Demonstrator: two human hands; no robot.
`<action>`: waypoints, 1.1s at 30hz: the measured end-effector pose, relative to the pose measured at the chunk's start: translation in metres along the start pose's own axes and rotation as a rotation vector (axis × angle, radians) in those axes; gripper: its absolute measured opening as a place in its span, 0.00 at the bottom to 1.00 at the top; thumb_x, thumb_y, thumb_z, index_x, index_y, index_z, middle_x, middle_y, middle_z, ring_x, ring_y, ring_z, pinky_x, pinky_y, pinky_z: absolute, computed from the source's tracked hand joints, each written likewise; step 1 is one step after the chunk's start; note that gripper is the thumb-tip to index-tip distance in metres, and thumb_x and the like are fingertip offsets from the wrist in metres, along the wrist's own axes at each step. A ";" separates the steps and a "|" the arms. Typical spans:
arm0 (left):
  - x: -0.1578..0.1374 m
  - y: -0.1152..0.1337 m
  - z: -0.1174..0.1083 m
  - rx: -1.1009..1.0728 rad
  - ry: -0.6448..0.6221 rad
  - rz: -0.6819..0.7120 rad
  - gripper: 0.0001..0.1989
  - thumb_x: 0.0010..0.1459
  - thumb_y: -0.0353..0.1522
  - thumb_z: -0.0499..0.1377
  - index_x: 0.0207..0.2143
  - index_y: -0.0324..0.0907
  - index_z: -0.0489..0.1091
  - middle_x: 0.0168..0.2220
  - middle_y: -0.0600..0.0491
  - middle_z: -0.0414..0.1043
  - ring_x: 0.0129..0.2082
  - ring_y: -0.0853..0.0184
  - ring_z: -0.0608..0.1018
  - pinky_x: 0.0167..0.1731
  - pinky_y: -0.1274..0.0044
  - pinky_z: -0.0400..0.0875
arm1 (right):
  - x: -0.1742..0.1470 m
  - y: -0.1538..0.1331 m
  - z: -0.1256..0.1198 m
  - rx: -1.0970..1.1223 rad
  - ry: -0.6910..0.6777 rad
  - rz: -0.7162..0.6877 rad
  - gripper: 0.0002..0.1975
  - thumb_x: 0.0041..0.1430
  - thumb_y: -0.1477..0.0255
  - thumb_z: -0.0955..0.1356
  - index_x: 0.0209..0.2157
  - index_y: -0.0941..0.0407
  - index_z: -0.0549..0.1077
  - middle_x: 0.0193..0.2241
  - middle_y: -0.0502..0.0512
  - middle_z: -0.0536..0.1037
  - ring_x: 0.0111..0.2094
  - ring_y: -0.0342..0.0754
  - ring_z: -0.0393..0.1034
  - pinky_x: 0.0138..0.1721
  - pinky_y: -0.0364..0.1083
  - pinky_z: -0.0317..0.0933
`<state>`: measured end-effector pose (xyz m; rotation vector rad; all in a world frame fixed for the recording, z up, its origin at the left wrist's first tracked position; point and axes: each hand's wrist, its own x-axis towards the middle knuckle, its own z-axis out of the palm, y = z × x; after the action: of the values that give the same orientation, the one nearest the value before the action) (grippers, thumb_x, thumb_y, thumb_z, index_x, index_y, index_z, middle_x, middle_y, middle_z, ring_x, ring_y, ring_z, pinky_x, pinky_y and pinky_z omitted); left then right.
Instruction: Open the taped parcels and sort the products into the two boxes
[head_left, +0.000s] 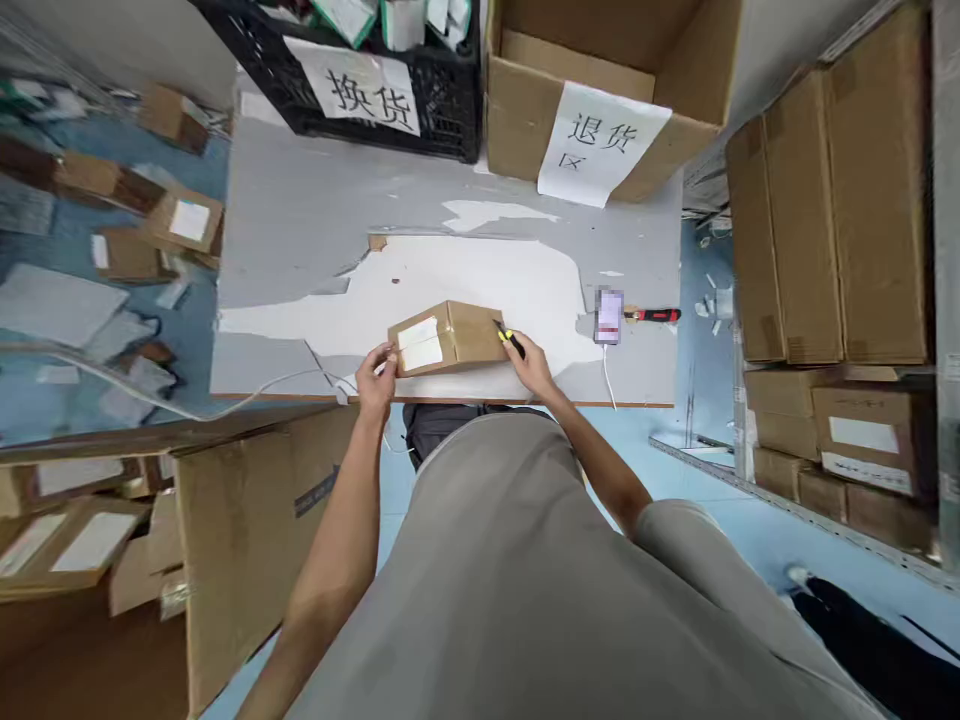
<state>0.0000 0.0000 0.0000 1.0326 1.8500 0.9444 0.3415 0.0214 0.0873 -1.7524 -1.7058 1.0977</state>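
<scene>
A small brown cardboard box (472,335) with a white label (420,346) lies on the table in front of me. My left hand (376,374) grips the left end of the box, thumb and fingers bent round its edge. In my right hand (531,365) is a black and yellow utility knife (511,340), its tip at the right end of the box. Whether the blade cuts into the cardboard is too small to tell.
Behind stand a black crate (442,100) and an open carton (525,120), both with paper signs. A phone (608,316) on a cable and a red-black handled tool (656,315) lie right. A large carton (262,510) of boxes stands left; stacked cartons (802,220) fill the right.
</scene>
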 end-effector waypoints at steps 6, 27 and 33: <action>-0.023 0.020 0.071 -0.077 -0.256 -0.124 0.25 0.62 0.47 0.69 0.55 0.44 0.73 0.57 0.39 0.84 0.61 0.49 0.83 0.65 0.56 0.79 | -0.016 -0.020 -0.059 -0.291 0.000 -0.094 0.24 0.84 0.69 0.63 0.71 0.53 0.81 0.66 0.65 0.84 0.65 0.59 0.79 0.68 0.54 0.73; -0.013 0.123 0.036 -0.055 -0.402 0.137 0.23 0.59 0.51 0.79 0.44 0.43 0.89 0.48 0.43 0.89 0.41 0.58 0.86 0.48 0.66 0.87 | -0.058 -0.122 -0.049 -0.651 -0.286 0.034 0.26 0.89 0.68 0.61 0.80 0.50 0.71 0.60 0.64 0.86 0.58 0.60 0.83 0.59 0.52 0.76; -0.012 0.122 0.036 -0.076 -0.408 0.114 0.21 0.57 0.51 0.80 0.42 0.46 0.90 0.45 0.46 0.90 0.38 0.58 0.87 0.46 0.67 0.86 | -0.057 -0.151 -0.016 -0.663 -0.453 0.087 0.27 0.90 0.66 0.60 0.81 0.52 0.68 0.64 0.64 0.87 0.60 0.62 0.85 0.61 0.54 0.76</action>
<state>0.0731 0.0449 0.0954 1.1935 1.4218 0.7915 0.2668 -0.0112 0.2278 -2.0773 -2.5103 1.1025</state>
